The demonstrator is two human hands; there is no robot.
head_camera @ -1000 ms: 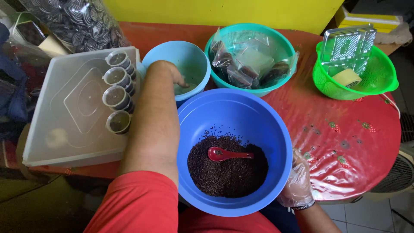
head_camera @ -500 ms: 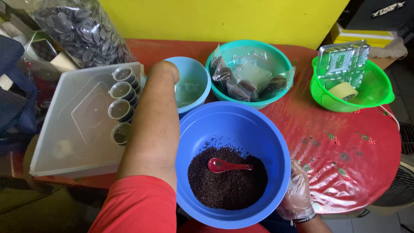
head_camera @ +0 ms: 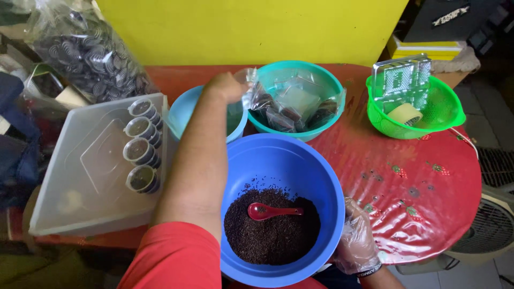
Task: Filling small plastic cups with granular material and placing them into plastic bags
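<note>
Nearest: right hand point(head_camera: 357, 242), thinly gloved, cupped against big glossy blue plastic bowl point(head_camera: 321, 176) of dark grains, red plastic spoon point(head_camera: 270, 211) resting inside. Beside: four small lidded cups point(head_camera: 140, 144), apparently filled, lined on frosted tub lid point(head_camera: 80, 176). Beyond: left hand point(head_camera: 227, 85) pinching crinkly clear bag point(head_camera: 251, 88) over pale-blue bowl point(head_camera: 182, 109). More filling seemingly left.

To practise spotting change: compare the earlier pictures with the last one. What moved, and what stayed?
The left hand rose out of the light blue bowl holding a small clear bag. The gloved right hand stayed at the big blue bowl; the red spoon stayed put.
</note>
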